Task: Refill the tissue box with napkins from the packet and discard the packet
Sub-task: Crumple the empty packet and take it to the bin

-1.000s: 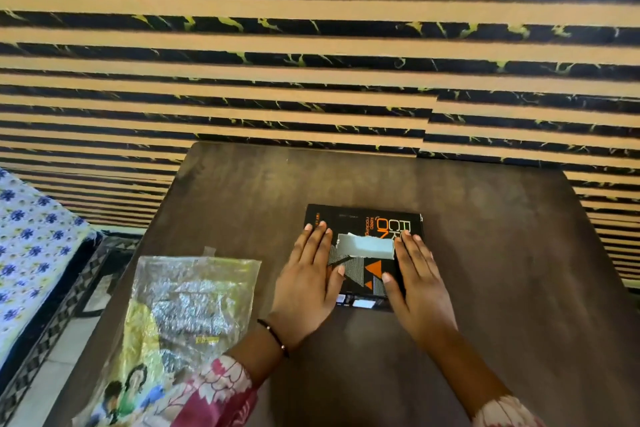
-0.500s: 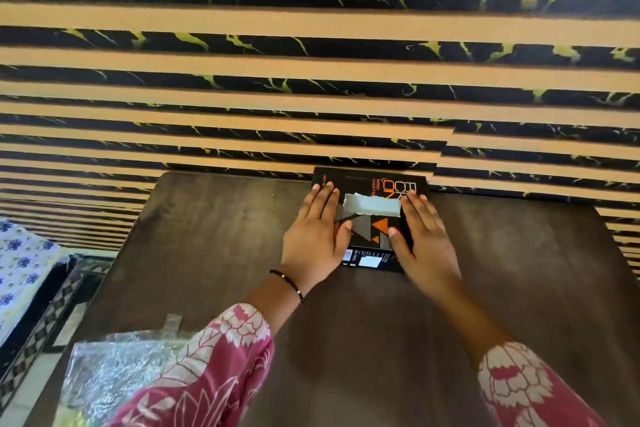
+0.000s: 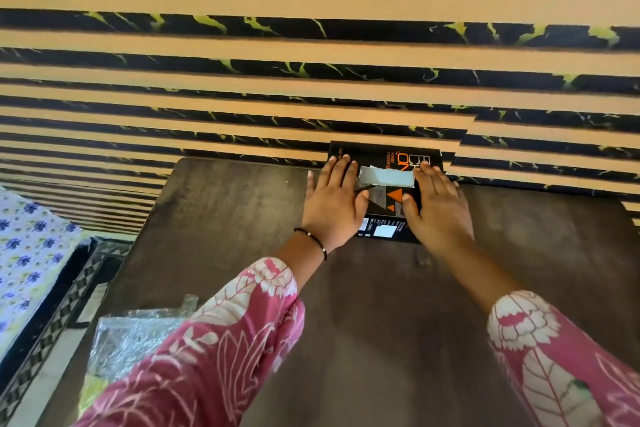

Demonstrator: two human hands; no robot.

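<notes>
Black box (image 3: 377, 166) with orange lettering and triangles, pale grey napkin (image 3: 388, 177); dark brown bench (image 3: 381, 322); pink sleeves (image 3: 214, 340) with white flowers; silvery packet (image 3: 128, 340); tan wall (image 3: 311, 45) with black, yellow-veined stripes

**Card, foil and dark wood**

The box (image 3: 384, 163) looks like printed card, black with orange marks and a slight sheen. The napkin (image 3: 388, 177) poking from its slot is soft, matt, pale paper. The packet (image 3: 135, 340) is crinkled plastic film, silvery and glossy. The table (image 3: 381, 322) has a dark brown wood-grain top, smooth and matt, worn in places. The wall (image 3: 311, 45) shows matt tan slats over glossy black strips veined in yellow like marble. The sleeves (image 3: 207, 357) are thin pink cloth with a floral print. The bedsheet (image 3: 31, 253) is matt flowered cloth.
</notes>
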